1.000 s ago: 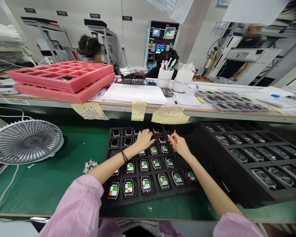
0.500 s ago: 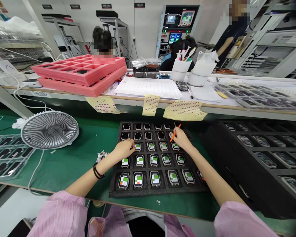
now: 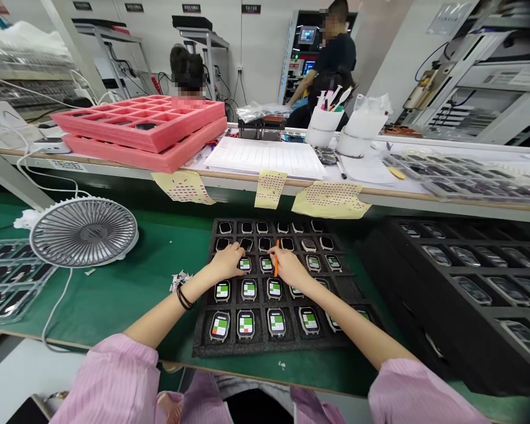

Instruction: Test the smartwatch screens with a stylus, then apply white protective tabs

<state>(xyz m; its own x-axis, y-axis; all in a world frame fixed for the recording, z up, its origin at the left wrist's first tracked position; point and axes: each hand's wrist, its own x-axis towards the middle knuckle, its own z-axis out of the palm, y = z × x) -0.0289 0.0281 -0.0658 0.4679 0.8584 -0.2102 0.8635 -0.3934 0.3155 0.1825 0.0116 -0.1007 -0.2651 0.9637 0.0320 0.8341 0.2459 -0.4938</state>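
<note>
A black foam tray (image 3: 198,344) lies on the green mat, holding rows of smartwatches. The nearer smartwatches (image 3: 249,289) show green and white screen labels, and the far ones (image 3: 247,228) have dark faces. My left hand (image 3: 226,262) rests over the middle rows, with its fingertips on or beside the watches there. Nothing shows in it. My right hand (image 3: 289,268) is close to the left, over the same rows, gripping an orange pen (image 3: 276,263) with its tip pointing down among the watches. Both hands hide several watches.
A grey desk fan (image 3: 83,232) and paper scraps (image 3: 179,281) stand left of the tray. A clear plastic tray (image 3: 9,282) lies further left. A large black tray of watches (image 3: 459,277) stands right. Pink foam trays (image 3: 136,123) sit on the shelf ahead, and two co-workers (image 3: 331,59) are beyond.
My right hand has moved left over the tray, closer to my left hand, and the orange pen now points down. My view has shifted slightly, and a standing person has moved left.
</note>
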